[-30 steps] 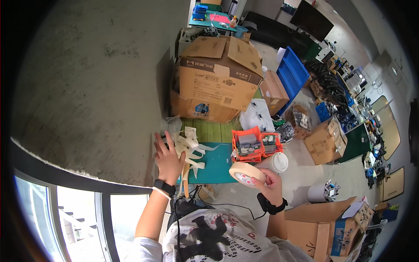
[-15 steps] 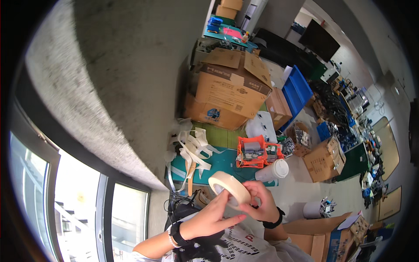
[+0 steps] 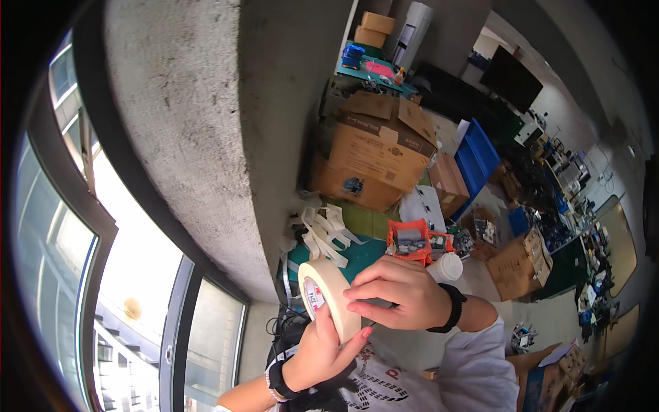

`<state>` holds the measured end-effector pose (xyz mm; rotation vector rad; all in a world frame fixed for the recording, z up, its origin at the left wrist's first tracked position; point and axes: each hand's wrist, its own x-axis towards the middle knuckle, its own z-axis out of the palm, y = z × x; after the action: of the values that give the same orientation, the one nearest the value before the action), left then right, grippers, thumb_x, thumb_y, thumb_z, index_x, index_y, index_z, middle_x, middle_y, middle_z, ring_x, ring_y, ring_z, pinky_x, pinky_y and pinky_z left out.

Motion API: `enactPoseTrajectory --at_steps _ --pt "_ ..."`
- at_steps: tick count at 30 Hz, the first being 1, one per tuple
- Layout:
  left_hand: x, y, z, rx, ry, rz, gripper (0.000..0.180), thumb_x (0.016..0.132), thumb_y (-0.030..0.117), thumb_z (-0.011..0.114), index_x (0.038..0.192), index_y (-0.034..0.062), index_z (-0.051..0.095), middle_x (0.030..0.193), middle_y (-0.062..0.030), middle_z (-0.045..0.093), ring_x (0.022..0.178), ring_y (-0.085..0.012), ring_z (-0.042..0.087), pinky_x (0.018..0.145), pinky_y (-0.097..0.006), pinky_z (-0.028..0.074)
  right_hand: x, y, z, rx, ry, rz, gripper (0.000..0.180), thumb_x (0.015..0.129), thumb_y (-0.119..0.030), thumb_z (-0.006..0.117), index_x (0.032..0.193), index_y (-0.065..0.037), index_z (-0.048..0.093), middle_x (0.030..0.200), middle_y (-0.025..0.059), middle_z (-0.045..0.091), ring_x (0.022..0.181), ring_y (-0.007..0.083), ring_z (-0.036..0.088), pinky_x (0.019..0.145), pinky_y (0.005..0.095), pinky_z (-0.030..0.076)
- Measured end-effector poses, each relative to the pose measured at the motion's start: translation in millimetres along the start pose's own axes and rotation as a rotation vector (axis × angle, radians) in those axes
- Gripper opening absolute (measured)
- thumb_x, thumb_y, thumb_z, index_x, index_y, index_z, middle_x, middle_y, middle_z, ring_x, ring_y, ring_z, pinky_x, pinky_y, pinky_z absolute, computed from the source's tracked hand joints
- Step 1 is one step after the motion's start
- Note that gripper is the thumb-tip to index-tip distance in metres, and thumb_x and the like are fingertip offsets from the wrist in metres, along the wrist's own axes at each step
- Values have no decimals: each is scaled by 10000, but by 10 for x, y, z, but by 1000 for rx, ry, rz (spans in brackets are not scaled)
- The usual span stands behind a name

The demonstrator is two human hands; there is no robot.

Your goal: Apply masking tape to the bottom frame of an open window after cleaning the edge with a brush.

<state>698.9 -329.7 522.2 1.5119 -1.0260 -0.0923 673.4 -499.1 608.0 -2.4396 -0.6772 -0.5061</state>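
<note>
The left hand (image 3: 322, 343) grips a roll of masking tape (image 3: 328, 296) from below, at six o'clock; the right hand (image 3: 398, 295) pinches its rim, seemingly picking for the loose end. Peeling it needs a fingernail's care.

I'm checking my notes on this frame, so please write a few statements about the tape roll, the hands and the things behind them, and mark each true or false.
1. Both hands are on the roll of masking tape. True.
2. The left hand grips the roll from below. True.
3. The right hand rests on the orange parts bin. False: its fingers lie on the tape's outer band.
4. The large cardboard box is sealed shut. False: its top flaps stand open.
5. White plastic pieces lie on the green mat. True.
</note>
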Motion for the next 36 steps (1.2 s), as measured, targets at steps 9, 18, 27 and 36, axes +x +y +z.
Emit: enactPoseTrajectory --at_steps 9,18,27,36 --pt "18 136 -164 55 135 -86 557 789 182 631 1126 -128 314 694 -178 593 582 -324 617 515 -354 487 372 -146 41 -431 -40 -257 165 692 -80 615 804 -18 511 862 105 518 752 259 529 628 331 456" --pt "-31 192 -260 -6 204 -63 543 808 216 610 1132 -112 323 675 -167 599 551 -321 610 496 -362 484 491 -316 -40 -63 -191 -128 589 755 -199 678 1194 32 359 1236 234 404 1075 378 491 879 408 424" --pt "-17 317 -385 -49 185 -58 617 793 225 608 1135 -149 257 723 -213 575 589 -353 596 511 -374 472 651 -244 17 126 -187 -210 169 715 -41 680 853 -13 586 1073 139 570 982 308 557 789 350 473" --pt "-74 -56 -680 419 171 389 385 697 416 677 698 50 556 650 -61 539 649 -222 557 683 -295 454 625 -233 104 -59 13 -411 164 643 23 671 748 -24 555 820 93 610 786 257 624 647 340 528"
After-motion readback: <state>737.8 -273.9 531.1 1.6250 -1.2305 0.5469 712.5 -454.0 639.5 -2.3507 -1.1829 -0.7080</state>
